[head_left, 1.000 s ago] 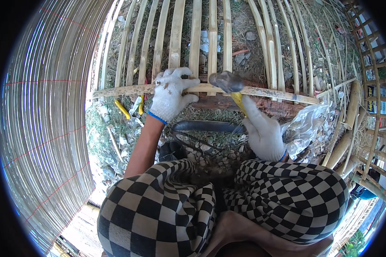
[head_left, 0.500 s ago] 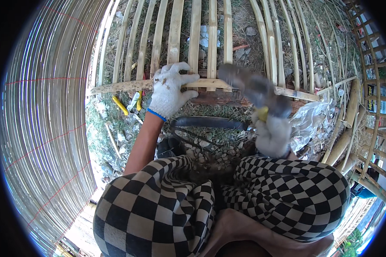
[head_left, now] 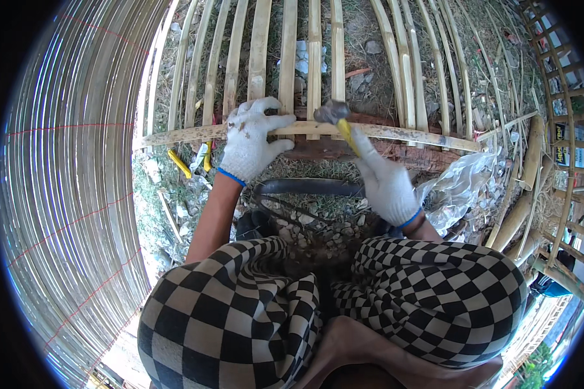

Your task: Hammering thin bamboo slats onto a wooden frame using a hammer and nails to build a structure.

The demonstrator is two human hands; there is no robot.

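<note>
A split-bamboo cross strip (head_left: 396, 134) lies across the near ends of several long bamboo slats (head_left: 287, 71). My left hand (head_left: 248, 142), in a white knitted glove with a blue cuff, holds the strip down, its fingers and thumb on either side of it. In my right hand (head_left: 389, 188), gloved the same way, is a hammer (head_left: 348, 133) with a yellow handle. The dark hammer head (head_left: 331, 111) is at the strip, right of my left fingertips; whether it touches is unclear. A reddish-brown wooden board (head_left: 331, 150) lies underneath. No nail can be made out.
On the left stands a large bamboo-slat panel (head_left: 71, 188) with red strings. Yellow-handled tools (head_left: 180, 165) lie near my left wrist. A dark curved band (head_left: 311, 187) sits before my knees. Clear plastic sheeting (head_left: 457, 188) and bamboo poles (head_left: 533, 152) lie to the right.
My right hand has swung the hammer leftward, from a blurred position over the right part of the strip to beside my left fingers. My left hand keeps its hold; the view has shifted slightly.
</note>
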